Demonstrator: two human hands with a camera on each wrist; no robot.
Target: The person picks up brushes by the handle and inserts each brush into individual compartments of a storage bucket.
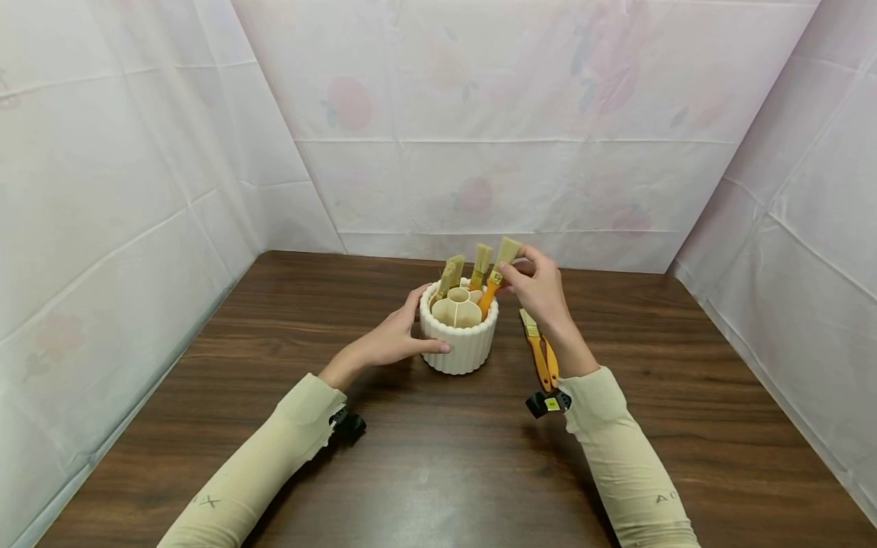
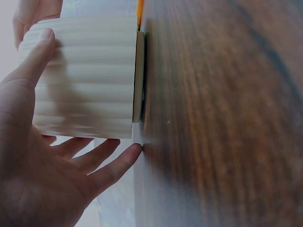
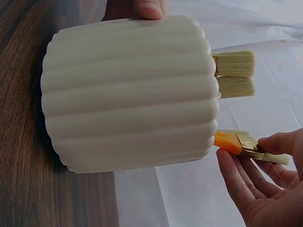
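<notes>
Three orange-handled bristle brushes standing in ribbed white round holder (image 1: pixel 459 339) mid-table; third brush (image 1: pixel 495 283) pinched at ferrule by right hand (image 1: pixel 537 289), half inserted. Left hand (image 1: pixel 390 339) spread, cupping holder wall. Two orange-handled brushes (image 1: pixel 541 354) left lying on brown wooden table (image 1: pixel 438 472) beside right wrist.

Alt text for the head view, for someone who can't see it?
The right hand pinches a brush standing in a ribbed white holder, which the left hand steadies. Another brush lies on the wooden table.
</notes>
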